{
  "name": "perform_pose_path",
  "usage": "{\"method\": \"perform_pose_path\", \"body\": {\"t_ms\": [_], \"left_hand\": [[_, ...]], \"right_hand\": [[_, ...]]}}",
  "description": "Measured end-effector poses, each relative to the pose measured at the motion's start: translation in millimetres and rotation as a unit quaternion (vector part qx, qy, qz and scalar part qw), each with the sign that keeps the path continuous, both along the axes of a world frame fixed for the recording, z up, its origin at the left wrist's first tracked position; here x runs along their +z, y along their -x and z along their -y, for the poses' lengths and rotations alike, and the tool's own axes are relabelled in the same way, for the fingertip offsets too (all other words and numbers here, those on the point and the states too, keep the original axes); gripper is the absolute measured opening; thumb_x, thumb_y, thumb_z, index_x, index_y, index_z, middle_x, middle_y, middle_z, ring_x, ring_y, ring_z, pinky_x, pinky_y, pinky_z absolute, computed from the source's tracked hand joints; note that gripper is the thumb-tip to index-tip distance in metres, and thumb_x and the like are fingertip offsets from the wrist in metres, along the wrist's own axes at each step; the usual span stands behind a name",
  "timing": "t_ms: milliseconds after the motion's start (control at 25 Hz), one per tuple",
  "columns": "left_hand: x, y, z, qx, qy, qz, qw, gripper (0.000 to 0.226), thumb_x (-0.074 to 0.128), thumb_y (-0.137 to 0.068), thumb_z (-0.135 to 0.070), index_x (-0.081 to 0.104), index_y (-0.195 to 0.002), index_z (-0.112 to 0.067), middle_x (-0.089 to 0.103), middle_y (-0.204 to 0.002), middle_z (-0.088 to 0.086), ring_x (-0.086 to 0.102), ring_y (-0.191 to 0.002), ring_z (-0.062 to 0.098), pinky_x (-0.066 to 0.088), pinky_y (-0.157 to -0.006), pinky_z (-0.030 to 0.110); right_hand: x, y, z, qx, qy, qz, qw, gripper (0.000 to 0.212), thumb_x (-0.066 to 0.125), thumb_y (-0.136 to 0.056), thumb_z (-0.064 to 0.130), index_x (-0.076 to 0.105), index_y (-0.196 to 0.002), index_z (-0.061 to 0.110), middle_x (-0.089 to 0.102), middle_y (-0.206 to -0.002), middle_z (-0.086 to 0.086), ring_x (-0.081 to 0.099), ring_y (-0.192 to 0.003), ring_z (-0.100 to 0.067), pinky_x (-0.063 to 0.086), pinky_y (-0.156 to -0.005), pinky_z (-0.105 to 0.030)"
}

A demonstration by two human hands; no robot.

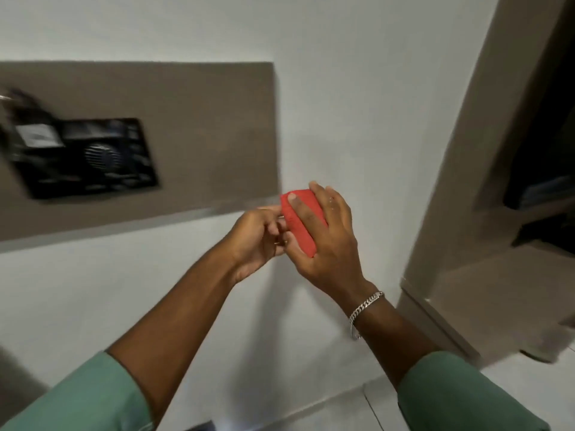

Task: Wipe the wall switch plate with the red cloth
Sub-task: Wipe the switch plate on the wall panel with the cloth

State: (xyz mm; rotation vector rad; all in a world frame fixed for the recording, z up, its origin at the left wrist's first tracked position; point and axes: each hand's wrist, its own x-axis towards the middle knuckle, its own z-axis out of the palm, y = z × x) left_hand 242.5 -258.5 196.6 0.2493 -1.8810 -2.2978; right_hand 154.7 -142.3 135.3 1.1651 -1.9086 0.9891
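Head view: two hands, one red cloth (300,223), one black switch plate (88,157).
The right hand (326,241) wraps the folded cloth; the left hand (258,241) pinches its edge, well right of the plate on a brown panel (202,135).

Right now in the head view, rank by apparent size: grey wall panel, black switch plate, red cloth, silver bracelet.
1. grey wall panel
2. black switch plate
3. red cloth
4. silver bracelet
Hands hide part of the cloth.

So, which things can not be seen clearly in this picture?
Head view only:
- Black glossy switch plate: motion blur hides its buttons; left part cut by the edge.
- Folded red cloth: mostly covered by the right hand.
- Left hand: fingertips hidden behind the cloth.
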Motion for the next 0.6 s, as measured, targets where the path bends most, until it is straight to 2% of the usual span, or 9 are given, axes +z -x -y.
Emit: {"method": "perform_pose_path", "body": {"t_ms": [80,120,160,200,280,320,400,520,600], "left_hand": [[33.4,-48.0,35.8,0.099,0.108,-0.079,0.986,0.053,0.032,-0.073,0.009,0.063,-0.114,0.001,0.068,-0.091,0.010,0.064,-0.085,0.021,0.051,-0.083,0.034],[47.9,-67.0,50.7,0.170,0.151,-0.128,0.966,0.050,0.038,-0.072,0.006,0.063,-0.115,-0.002,0.070,-0.099,0.010,0.066,-0.092,0.020,0.052,-0.086,0.033],[62.4,-89.7,69.4,0.251,0.203,-0.182,0.929,0.051,0.042,-0.069,0.002,0.063,-0.116,-0.002,0.070,-0.106,0.009,0.065,-0.099,0.017,0.052,-0.092,0.032],[72.6,-110.2,88.0,0.322,0.263,-0.237,0.878,0.055,0.043,-0.067,0.001,0.060,-0.119,-0.002,0.067,-0.114,0.007,0.062,-0.109,0.015,0.049,-0.101,0.035],[89.3,-149.9,132.7,0.427,0.400,-0.303,0.753,0.064,0.042,-0.068,0.002,0.052,-0.131,-0.004,0.055,-0.136,0.002,0.044,-0.136,0.017,0.036,-0.115,0.043],[92.3,-163.7,154.0,0.464,0.454,-0.303,0.697,0.068,0.042,-0.070,0.003,0.046,-0.137,-0.004,0.046,-0.146,0.002,0.031,-0.145,0.019,0.030,-0.118,0.045],[93.5,-184.4,196.1,0.485,0.567,-0.257,0.614,0.071,0.043,-0.075,0.002,0.034,-0.145,0.000,0.031,-0.157,0.013,0.014,-0.150,0.027,0.019,-0.122,0.046],[87.4,-190.1,244.2,0.447,0.735,-0.116,0.497,0.075,0.045,-0.083,-0.016,0.017,-0.152,-0.004,0.011,-0.163,0.016,0.000,-0.151,0.031,0.004,-0.123,0.052],[82.3,-186.6,263.0,0.443,0.794,-0.054,0.413,0.074,0.037,-0.090,-0.031,0.009,-0.154,-0.008,0.005,-0.164,0.014,-0.003,-0.151,0.029,0.001,-0.122,0.053]], "right_hand": [[25.3,-30.8,45.2,0.036,0.047,-0.021,0.998,0.056,0.067,-0.084,0.027,0.055,-0.138,0.021,0.046,-0.150,-0.018,0.039,-0.138,-0.036,0.041,-0.114,-0.051],[34.5,-42.6,63.1,0.046,0.064,-0.021,0.997,0.056,0.068,-0.084,0.026,0.055,-0.138,0.020,0.046,-0.150,-0.018,0.041,-0.138,-0.040,0.040,-0.115,-0.050],[44.5,-57.0,84.0,0.060,0.081,-0.022,0.995,0.056,0.068,-0.083,0.026,0.055,-0.137,0.020,0.046,-0.150,-0.018,0.042,-0.137,-0.042,0.039,-0.115,-0.050],[52.8,-70.0,102.0,0.073,0.092,-0.025,0.993,0.056,0.069,-0.083,0.026,0.055,-0.137,0.020,0.046,-0.150,-0.018,0.042,-0.138,-0.042,0.039,-0.115,-0.050],[70.6,-97.7,139.8,0.079,0.109,-0.032,0.990,0.055,0.069,-0.083,0.028,0.055,-0.136,0.019,0.047,-0.149,-0.018,0.041,-0.139,-0.041,0.040,-0.115,-0.051],[75.9,-106.7,154.6,0.073,0.111,-0.031,0.991,0.055,0.069,-0.083,0.029,0.055,-0.135,0.019,0.046,-0.150,-0.018,0.040,-0.140,-0.041,0.040,-0.115,-0.051],[84.6,-119.6,178.8,0.062,0.120,-0.024,0.991,0.055,0.069,-0.084,0.030,0.054,-0.135,0.019,0.045,-0.151,-0.017,0.037,-0.142,-0.040,0.039,-0.116,-0.052],[86.1,-127.7,205.5,0.037,0.134,-0.022,0.990,0.051,0.064,-0.089,0.034,0.052,-0.136,0.020,0.041,-0.154,-0.017,0.032,-0.145,-0.038,0.037,-0.115,-0.056],[83.6,-135.6,225.3,0.015,0.127,-0.040,0.991,0.048,0.055,-0.094,0.041,0.049,-0.139,0.023,0.038,-0.156,-0.016,0.029,-0.149,-0.036,0.033,-0.116,-0.059]]}}
